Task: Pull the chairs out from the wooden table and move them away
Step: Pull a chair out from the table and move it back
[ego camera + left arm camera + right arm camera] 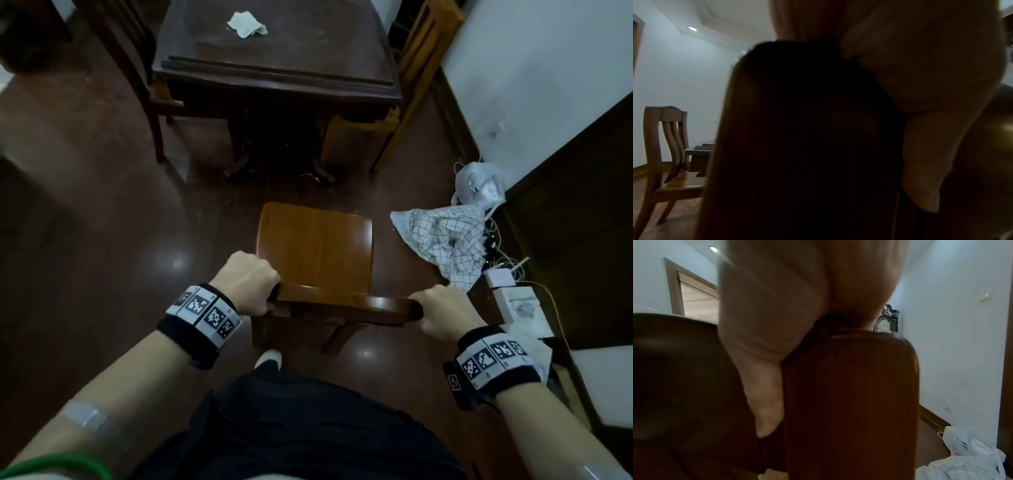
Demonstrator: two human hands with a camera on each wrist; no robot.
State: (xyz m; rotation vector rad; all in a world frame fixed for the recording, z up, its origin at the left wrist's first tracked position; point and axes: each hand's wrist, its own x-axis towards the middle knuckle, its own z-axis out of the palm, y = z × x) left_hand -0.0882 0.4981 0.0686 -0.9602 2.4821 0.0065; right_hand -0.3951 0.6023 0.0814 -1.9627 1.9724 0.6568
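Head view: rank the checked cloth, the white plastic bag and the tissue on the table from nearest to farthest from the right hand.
From the right hand, whose grip is on the chair's top rail:
1. Checked cloth, on the floor just right of the chair.
2. Plastic bag, on the floor beyond the cloth, by the wall.
3. Tissue, on the far part of the table.

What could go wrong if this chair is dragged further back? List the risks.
1. The checked cloth and the cables lie on the floor close to the right of the held chair; a leg might snag them if it swings that way.
2. The person's foot sits just behind the chair, so a back leg could strike it.
3. Left hand and right hand grip only the top rail's ends; a hard pull may tip the chair.
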